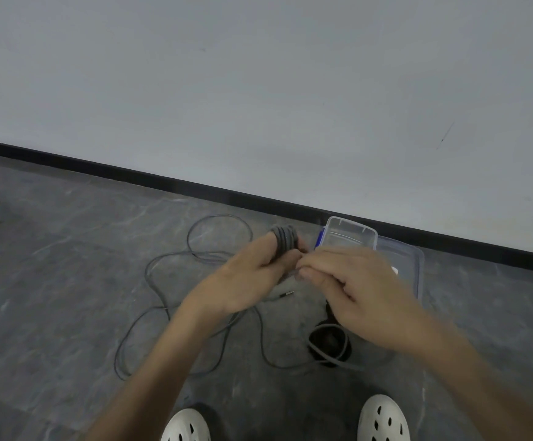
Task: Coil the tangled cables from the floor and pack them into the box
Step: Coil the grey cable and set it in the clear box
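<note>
Grey cable (285,238) wound in several tight turns round the raised fingers of the left hand (246,281), thumb pressed against the bundle, all held above the floor (52,265) a little short of its far edge. Right hand (354,291) just beside it, knuckles up, fingers curled, pinching the free strand close to the bundle; exact fingertip contact lost in blur. Remainder of the same cable trailing down into loose loops (163,300), crossing on the floor below and left of the hands, one wide loop reaching toward the black skirting (131,173). Small metal-tipped plug (287,293) on the floor, between and below the two hands. Clear plastic box (351,232) with a blue catch at the floor's far edge, near the skirting, partly hidden behind the right hand; a second clear piece touching it on the right, lid or tray impossible to tell. Black coil (325,340) on the floor under the right wrist, near the box, a grey strand lying across it. Two white perforated shoes (383,418) at the floor's near edge, toes toward the wall
</note>
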Demonstrator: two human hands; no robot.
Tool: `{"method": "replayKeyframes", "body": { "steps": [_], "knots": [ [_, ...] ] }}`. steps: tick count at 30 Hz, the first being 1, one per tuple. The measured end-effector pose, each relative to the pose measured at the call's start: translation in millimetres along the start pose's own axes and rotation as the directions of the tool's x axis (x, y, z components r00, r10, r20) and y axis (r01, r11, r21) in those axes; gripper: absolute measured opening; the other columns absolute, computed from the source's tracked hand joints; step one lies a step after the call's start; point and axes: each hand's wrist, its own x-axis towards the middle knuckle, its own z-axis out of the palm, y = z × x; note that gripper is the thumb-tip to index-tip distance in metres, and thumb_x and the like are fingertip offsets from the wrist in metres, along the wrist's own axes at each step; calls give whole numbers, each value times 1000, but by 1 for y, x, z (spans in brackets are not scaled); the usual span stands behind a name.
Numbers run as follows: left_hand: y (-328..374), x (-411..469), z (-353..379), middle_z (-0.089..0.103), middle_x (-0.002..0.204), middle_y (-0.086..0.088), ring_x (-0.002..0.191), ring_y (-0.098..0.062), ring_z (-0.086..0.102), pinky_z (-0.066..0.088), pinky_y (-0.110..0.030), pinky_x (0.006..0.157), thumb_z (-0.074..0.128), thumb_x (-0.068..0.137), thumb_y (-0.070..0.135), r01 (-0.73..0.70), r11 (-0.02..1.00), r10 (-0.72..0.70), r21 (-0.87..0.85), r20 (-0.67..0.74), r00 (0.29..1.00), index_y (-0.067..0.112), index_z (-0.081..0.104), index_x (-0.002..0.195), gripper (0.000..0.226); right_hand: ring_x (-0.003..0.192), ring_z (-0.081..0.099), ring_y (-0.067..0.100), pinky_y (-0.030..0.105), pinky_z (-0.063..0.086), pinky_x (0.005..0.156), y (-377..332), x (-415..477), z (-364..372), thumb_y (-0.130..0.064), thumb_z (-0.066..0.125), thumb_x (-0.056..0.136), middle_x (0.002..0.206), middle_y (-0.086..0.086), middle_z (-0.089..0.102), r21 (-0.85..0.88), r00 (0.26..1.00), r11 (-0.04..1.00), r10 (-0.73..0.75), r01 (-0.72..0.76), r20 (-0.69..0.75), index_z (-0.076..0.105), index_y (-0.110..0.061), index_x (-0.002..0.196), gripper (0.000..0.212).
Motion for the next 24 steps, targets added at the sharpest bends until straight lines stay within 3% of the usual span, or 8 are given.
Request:
{"method": "replayKeyframes", "body": {
  "steps": [3,5,9,12,14,16,21,24],
  "knots": [
    [8,-4,2,74,93,0,97,-15,67,46,-31,99,44,92,51,112,974,-100,-197,71,992,19,70,94,41,69,56,5,31,46,60,7,3,-7,-27,44,98,78,-8,63,8,993,1000,-6,7,-119,70,-13,89,31],
    [11,-4,4,73,91,-1,99,-27,66,44,-44,105,39,84,67,146,966,-117,-212,147,982,14,70,88,61,69,55,4,31,46,60,13,3,-10,-26,50,97,76,-9,61,31,987,999,-10,15,-158,70,-13,90,25],
    [17,-7,10,68,91,-2,97,-16,66,45,-42,102,37,96,43,96,962,-24,-254,271,962,10,60,101,41,70,57,2,22,46,63,21,5,-14,-24,65,89,77,-10,64,94,972,995,-8,31,-236,74,-13,86,15],
    [21,-9,11,66,91,-1,98,-12,65,47,-32,97,41,98,29,67,968,19,-241,337,941,8,57,102,26,71,60,11,26,47,66,27,8,-18,-24,71,80,73,-4,68,150,959,988,22,21,-283,76,-16,78,10],
    [24,-9,12,66,87,6,98,-11,64,46,-30,97,45,100,26,73,973,18,-218,389,921,6,57,101,23,71,61,16,32,48,67,31,7,-19,-29,71,77,71,-2,68,183,964,983,47,1,-261,76,-17,75,13],
    [25,-8,13,67,89,3,100,-14,65,45,-32,99,46,101,22,83,971,19,-223,423,906,8,58,101,19,71,60,17,33,47,68,34,7,-17,-34,69,77,69,-2,68,190,971,982,55,-11,-231,76,-17,74,18],
    [26,-10,12,70,92,-4,101,-22,65,47,-29,91,44,95,17,140,930,35,-339,462,886,8,57,106,20,72,55,8,25,40,73,38,10,-13,-37,65,80,70,-5,67,88,978,996,21,-2,-206,75,-20,75,20],
    [25,-10,11,70,88,3,103,-21,65,47,-30,94,45,95,19,135,938,27,-321,453,891,7,58,104,19,67,56,0,18,41,68,36,11,-10,-35,65,85,72,-20,62,78,980,996,-27,43,-195,73,-16,78,22]
  ]
}}
